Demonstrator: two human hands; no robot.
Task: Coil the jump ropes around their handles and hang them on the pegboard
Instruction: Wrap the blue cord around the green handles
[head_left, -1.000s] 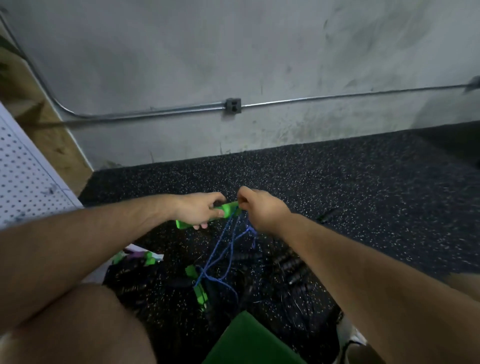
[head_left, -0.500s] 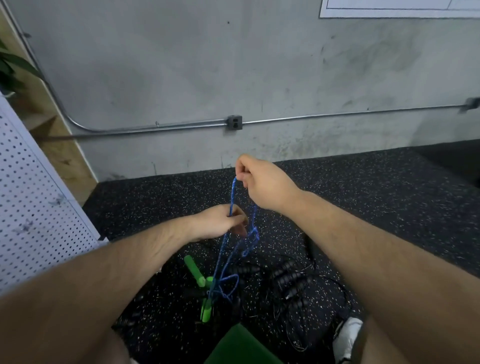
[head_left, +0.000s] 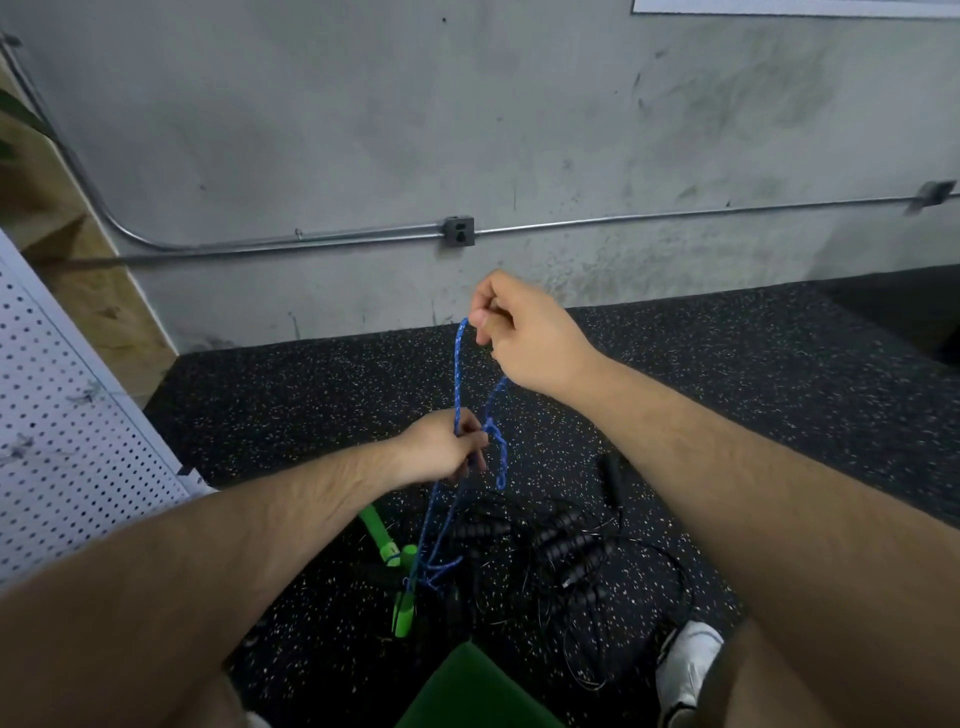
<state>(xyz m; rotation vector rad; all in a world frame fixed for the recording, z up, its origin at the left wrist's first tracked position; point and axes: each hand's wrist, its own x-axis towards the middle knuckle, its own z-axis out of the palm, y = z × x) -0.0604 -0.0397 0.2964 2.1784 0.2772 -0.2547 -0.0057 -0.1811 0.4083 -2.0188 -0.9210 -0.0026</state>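
A blue jump rope (head_left: 458, 374) runs up from two green handles (head_left: 403, 582) lying on the speckled black floor. My right hand (head_left: 524, 332) pinches the top of a loop of this rope, raised in front of the wall. Lower down, my left hand (head_left: 441, 449) grips the same rope's strands in a closed fist. A small blue knot or tangle hangs just right of the left hand. Black jump ropes with ribbed black handles (head_left: 566, 545) lie in a heap on the floor to the right of the green handles. The white pegboard (head_left: 62, 415) leans at the left edge.
A green object (head_left: 467, 691) sits at the bottom middle, between my legs. My white shoe (head_left: 685, 660) shows at the lower right. A metal conduit with an outlet box (head_left: 459, 231) runs along the grey concrete wall. A wooden panel (head_left: 78, 280) stands behind the pegboard.
My left hand released the green handle, which now lies on the floor, and took hold of the rope strands. My right hand lifted the blue rope loop upward, then stayed about level.
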